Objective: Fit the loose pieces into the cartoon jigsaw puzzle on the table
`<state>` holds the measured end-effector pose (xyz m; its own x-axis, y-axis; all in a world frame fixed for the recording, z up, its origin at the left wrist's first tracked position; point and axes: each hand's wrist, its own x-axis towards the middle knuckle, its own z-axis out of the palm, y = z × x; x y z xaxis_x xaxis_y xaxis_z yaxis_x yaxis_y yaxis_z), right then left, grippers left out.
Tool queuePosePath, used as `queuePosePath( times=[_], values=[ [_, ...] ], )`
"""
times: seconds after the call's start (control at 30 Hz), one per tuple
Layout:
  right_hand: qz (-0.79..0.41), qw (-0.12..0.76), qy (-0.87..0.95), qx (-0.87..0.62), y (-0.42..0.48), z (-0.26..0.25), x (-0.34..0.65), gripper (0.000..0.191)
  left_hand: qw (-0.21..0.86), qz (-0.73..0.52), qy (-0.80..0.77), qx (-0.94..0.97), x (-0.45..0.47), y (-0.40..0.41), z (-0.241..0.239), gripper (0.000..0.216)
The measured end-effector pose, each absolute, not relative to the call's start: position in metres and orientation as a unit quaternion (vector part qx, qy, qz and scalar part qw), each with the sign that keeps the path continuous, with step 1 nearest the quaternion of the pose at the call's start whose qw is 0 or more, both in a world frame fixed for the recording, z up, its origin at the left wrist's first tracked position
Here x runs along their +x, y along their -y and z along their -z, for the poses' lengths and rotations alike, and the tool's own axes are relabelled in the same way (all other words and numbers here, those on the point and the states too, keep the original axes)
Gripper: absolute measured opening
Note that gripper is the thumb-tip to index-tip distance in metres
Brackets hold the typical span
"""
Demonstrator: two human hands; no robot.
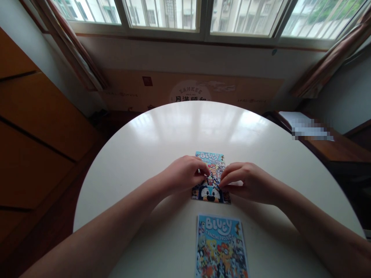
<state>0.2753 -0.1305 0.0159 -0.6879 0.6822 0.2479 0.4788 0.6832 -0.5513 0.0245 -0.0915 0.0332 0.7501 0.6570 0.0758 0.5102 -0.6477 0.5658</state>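
Note:
A small colourful cartoon puzzle (211, 191) marked "Bluey" lies flat near the middle of a round white table (162, 131). My left hand (185, 173) rests on the puzzle's left side, fingers curled and pinched together over its middle. My right hand (249, 181) sits on the right side, fingertips pinched and pressing at the same spot. What the fingertips grip, if anything, is too small to make out. Closer to me lies a matching "Bluey" picture card (220, 247), untouched.
A wooden cabinet (31, 127) stands at the left. A dark wooden bench (333, 144) with white paper on it runs along the right. A cardboard panel (191, 90) leans on the wall under the window (203, 15), with curtains at both sides.

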Motion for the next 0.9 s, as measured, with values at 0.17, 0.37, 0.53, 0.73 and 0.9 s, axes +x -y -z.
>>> queuePosePath(
  times=[0.17,0.37,0.53,0.73,0.9],
  values=[
    [-0.234,0.218,0.890,-0.324,0.1306,-0.0163,0.2745,0.010,0.280,-0.142,-0.324,0.892,0.0243,0.0913,-0.0328,0.020],
    [-0.234,0.216,0.893,-0.317,0.1300,-0.0153,0.2754,0.012,0.283,-0.147,-0.321,0.892,0.0240,0.0901,-0.0314,0.021],
    [-0.234,0.218,0.892,-0.319,0.1306,-0.0159,0.2750,0.011,0.289,-0.149,-0.323,0.889,0.0242,0.0898,-0.0316,0.020],
    [-0.234,0.213,0.892,-0.323,0.1312,-0.0163,0.2740,0.011,0.284,-0.146,-0.320,0.892,0.0242,0.0908,-0.0321,0.020],
    [-0.240,0.215,0.874,-0.362,0.1320,-0.0156,0.2731,0.034,0.294,-0.148,-0.323,0.887,0.0240,0.0902,-0.0319,0.019]
  ],
)
